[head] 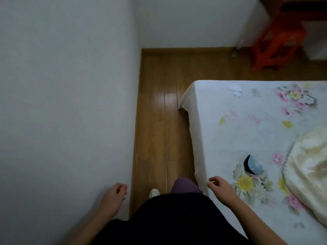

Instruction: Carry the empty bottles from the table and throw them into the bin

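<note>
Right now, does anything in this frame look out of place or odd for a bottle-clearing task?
Yes. No bottles or bin are visible, and both hands, left and right, are empty. Crumpled white paper lies on the flowered sheet near its far corner, and a small blue-and-black item sits nearer the person.

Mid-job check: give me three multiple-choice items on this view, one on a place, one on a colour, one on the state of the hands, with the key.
1. Where is the stool?
A. On the bed
B. On the floor in the far right corner
C. Against the left wall

2. What colour is the stool?
A. Red-orange
B. Green
C. White

3. What are the hands holding?
A. A bottle each
B. One bottle in the right hand
C. Nothing

Key: 1 B, it stands on the wooden floor beyond the bed. 2 A, its plastic shows red-orange. 3 C, the left hand and right hand are loosely curled and hold nothing.
</note>
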